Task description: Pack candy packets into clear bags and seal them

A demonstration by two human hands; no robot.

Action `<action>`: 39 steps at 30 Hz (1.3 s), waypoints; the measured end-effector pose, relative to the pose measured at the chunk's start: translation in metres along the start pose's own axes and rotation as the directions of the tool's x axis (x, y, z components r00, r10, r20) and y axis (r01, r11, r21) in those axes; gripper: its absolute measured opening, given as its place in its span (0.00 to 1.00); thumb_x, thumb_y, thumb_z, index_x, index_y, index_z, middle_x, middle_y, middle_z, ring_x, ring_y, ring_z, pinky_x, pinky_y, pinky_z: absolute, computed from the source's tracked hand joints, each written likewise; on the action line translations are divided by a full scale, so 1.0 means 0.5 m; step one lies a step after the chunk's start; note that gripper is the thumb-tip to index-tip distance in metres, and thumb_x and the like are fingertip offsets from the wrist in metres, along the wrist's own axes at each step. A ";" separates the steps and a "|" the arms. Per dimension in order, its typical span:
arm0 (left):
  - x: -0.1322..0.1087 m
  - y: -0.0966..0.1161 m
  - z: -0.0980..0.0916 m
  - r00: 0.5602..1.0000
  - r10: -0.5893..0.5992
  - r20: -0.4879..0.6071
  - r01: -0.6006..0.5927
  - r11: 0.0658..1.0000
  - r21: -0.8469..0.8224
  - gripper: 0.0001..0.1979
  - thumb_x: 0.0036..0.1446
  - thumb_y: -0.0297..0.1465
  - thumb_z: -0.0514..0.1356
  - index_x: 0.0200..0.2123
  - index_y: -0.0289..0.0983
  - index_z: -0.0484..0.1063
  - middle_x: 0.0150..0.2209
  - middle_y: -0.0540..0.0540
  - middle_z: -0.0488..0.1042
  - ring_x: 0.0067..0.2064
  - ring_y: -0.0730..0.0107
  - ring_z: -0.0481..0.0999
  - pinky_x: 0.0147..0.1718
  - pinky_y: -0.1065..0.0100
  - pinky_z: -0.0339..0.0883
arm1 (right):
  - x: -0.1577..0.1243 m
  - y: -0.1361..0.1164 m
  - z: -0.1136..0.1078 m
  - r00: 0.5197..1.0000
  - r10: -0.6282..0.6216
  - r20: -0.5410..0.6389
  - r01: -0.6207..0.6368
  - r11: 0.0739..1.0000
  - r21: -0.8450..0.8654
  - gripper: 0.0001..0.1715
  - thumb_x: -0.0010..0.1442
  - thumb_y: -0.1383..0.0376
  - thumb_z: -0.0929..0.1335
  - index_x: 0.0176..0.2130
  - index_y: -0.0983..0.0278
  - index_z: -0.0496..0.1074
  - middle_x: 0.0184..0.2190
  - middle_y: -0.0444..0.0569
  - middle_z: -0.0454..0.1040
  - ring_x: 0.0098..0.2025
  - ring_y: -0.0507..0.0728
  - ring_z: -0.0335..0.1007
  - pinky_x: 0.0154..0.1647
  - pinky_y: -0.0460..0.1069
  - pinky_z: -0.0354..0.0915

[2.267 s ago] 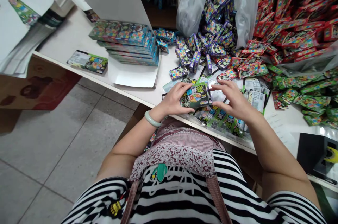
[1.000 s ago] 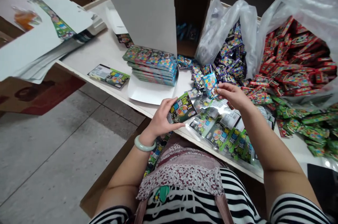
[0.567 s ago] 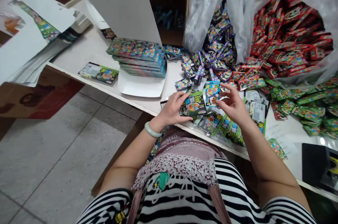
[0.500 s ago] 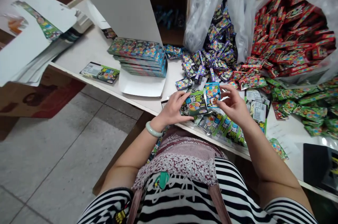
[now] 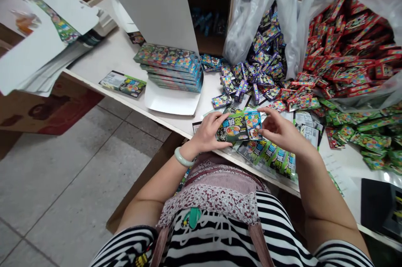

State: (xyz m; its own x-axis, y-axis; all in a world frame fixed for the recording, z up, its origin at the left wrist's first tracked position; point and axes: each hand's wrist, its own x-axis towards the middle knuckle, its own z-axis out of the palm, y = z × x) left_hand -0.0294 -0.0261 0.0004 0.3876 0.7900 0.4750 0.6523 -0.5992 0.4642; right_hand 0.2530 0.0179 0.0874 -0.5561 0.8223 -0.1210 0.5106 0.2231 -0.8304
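Observation:
My left hand [image 5: 209,132] grips a green printed packet [image 5: 231,128] at the table's front edge, fingers curled round its left side. My right hand [image 5: 281,132] pinches a small blue packet [image 5: 253,124] and holds it against the right end of the green packet. Below both hands lies a fanned row of green packets in clear film [image 5: 270,156]. A pale green bangle [image 5: 182,158] is on my left wrist.
A stack of filled blue display cards [image 5: 171,66] sits on a white card to the left. Plastic bags spill purple packets [image 5: 262,55] and red packets [image 5: 342,49]; green packets [image 5: 367,126] lie at right. A white cardboard box [image 5: 150,1] stands behind. The white table [image 5: 103,59] ends at tiled floor.
My right hand picked a small blue packet from the pile and brought it down to the right end of the green packet in my left hand.

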 end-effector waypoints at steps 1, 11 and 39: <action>-0.001 0.001 -0.002 1.000 0.004 0.001 -0.004 1.000 -0.002 0.52 0.50 0.56 0.66 0.70 0.41 0.49 0.54 0.36 0.64 0.54 0.48 0.68 0.55 0.47 0.69 | 0.002 0.000 0.000 1.000 0.010 0.018 -0.010 1.000 0.007 0.31 0.58 0.63 0.68 0.60 0.57 0.59 0.29 0.41 0.69 0.28 0.53 0.67 0.28 0.48 0.63; 0.002 0.003 -0.009 0.999 0.033 0.003 -0.033 0.999 -0.029 0.52 0.50 0.55 0.67 0.71 0.41 0.50 0.54 0.37 0.65 0.54 0.48 0.69 0.53 0.47 0.70 | 0.013 -0.002 -0.006 0.993 0.009 0.121 -0.018 0.997 0.073 0.27 0.56 0.63 0.68 0.54 0.58 0.57 0.26 0.38 0.64 0.27 0.52 0.63 0.27 0.48 0.58; 0.012 -0.014 -0.033 0.992 0.108 0.062 -0.108 0.994 0.003 0.52 0.52 0.55 0.66 0.71 0.39 0.48 0.54 0.35 0.67 0.53 0.48 0.70 0.52 0.49 0.70 | 0.021 0.012 0.029 0.998 0.031 0.056 -0.030 0.999 -0.012 0.25 0.64 0.57 0.68 0.58 0.57 0.63 0.23 0.37 0.63 0.24 0.51 0.59 0.26 0.47 0.54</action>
State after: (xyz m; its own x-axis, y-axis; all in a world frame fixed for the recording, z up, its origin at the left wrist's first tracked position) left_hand -0.0421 -0.0193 0.0123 0.4955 0.7274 0.4749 0.6086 -0.6807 0.4077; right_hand 0.2407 0.0203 0.0733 -0.5756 0.7984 -0.1769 0.5352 0.2043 -0.8196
